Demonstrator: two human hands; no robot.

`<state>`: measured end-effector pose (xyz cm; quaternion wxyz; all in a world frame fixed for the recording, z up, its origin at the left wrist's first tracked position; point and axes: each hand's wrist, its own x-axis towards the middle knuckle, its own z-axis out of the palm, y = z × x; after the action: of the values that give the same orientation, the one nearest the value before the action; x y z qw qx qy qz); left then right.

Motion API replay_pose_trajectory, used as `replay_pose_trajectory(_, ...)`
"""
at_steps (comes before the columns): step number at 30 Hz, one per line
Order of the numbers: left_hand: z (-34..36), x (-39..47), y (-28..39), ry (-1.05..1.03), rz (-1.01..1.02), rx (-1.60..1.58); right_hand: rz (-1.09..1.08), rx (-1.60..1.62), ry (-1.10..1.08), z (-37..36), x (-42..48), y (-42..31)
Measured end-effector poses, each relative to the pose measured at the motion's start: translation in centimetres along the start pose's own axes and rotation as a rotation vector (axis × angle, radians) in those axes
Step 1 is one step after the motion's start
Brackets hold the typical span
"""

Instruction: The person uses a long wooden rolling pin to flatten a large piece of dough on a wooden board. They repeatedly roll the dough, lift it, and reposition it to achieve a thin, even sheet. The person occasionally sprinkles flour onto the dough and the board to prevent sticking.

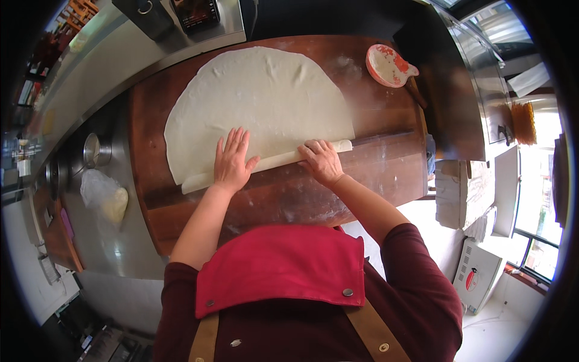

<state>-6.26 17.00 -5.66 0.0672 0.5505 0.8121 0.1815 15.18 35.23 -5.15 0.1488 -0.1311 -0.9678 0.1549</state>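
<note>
A large, thin sheet of dough (267, 95) lies over the wooden board, its near edge wrapped into a long roll (282, 159). From the right end of that roll a slim dark rolling pin (384, 137) sticks out; the rest of it is hidden in the dough. My left hand (233, 163) lies flat across the roll, fingers pointing away over the sheet and thumb spread. Toward the roll's right end, my right hand (322, 162) curls over it with bent fingers. Small wrinkles and bubbles show in the sheet.
The floured wooden board (289, 203) rests on a metal counter (140, 258). At its far right sits a red scoop (388, 65) with flour. To the left are a metal pot (97, 150) and a plastic bag of dough (108, 199). A phone (195, 16) stands beyond the board.
</note>
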Motion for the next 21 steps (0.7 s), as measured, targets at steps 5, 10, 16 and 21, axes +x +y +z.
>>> replay_pose_trajectory(5, 0.5, 8.2, -2.1, -0.071, -0.138, 0.151, -0.113, 0.038, -0.023, 0.6, 0.5, 0.1)
replay_pose_trajectory(10, 0.5, 8.9, -2.6, -0.173, -0.193, 0.198, -0.097, 0.012, -0.064, 0.7, -3.6, -0.7)
replay_pose_trajectory(16, -0.3, 8.6, -1.9, -0.136, -0.164, 0.145, 0.118, -0.195, -0.37, -1.4, 2.6, -1.2)
replay_pose_trajectory(21, 0.1, 1.5, 4.2, -0.132, 0.077, -0.028, 0.299, -0.12, -0.469, 1.2, 4.0, -3.7)
